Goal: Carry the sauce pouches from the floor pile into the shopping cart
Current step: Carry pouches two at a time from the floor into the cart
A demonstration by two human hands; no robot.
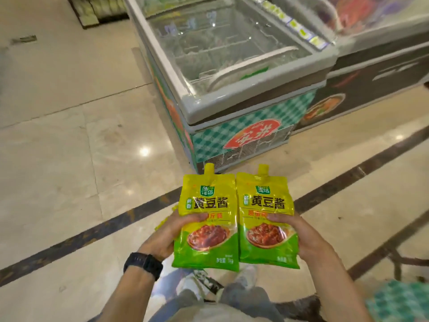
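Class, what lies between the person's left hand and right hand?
In the head view, only the two sauce pouches: the left pouch, gripped by the left hand, and the right pouch, gripped by the right hand, inner edges touching.

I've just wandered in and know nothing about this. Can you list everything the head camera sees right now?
sauce pouches: two, yellow and green, side by side at centre; left pouch, right pouch
chest freezer: one, grey rim, glass lid, green-checked side, straight ahead
second freezer: one, dark side, to the right
floor: beige tiles, all around
stripe: one, dark, across the floor
shelf: one, dark, blurred, top left
checked surface: one, green, bottom right; cannot tell what it is
shoes: pale, blurred, below the pouches
watch: one, black, left wrist
left grip: bare hand, holds the left pouch
right grip: bare hand, holds the right pouch
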